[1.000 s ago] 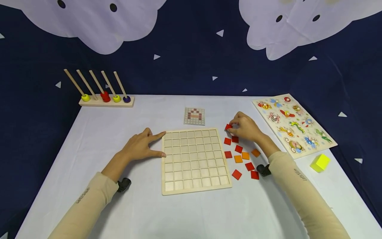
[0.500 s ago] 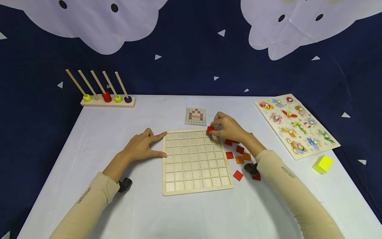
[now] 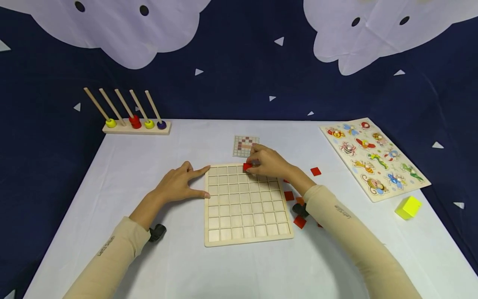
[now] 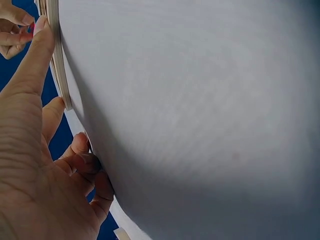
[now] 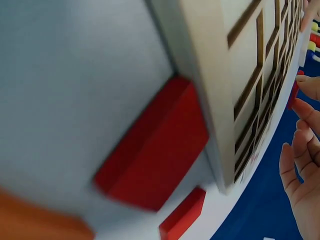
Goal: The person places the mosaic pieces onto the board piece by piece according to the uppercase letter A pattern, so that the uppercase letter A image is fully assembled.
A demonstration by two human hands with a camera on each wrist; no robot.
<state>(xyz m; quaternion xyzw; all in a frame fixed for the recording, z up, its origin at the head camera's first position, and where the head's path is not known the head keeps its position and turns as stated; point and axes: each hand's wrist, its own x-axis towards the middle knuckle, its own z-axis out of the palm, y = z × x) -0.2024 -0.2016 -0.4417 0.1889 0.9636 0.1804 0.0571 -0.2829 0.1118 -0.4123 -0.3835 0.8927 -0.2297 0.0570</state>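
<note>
Hands, two, bare. Right hand: thumb and fingertips closed in a pinch on one red tile; the remaining fingers loosely bent in the right wrist view. Left hand: index finger and thumb spread wide and fairly straight, tips against the left edge of the grid board; grasps nothing.

Grid board, one, pale wood: flat on the desk, between the hands; no tile sits in any visible cell, some cells being covered by the right hand.

Held tile: at the far edge of the board, near the middle of its far row; contact with a cell cannot be told.

Pattern card, one: beyond the board, marked with coloured squares; near right corner hidden by the right hand.

Loose stock, right of the board: several red tiles, one just beside the edge; orange tile, partly hidden by the right wrist.

Surroundings: peg stand, far left; insect puzzle, far right; yellow block, near side of that puzzle.

Step in hand, as judged: placing what looks like the first tile. Next move likely calls for matching the cell to the card, squaring the tile and lowering it, board braced by the left hand.
</note>
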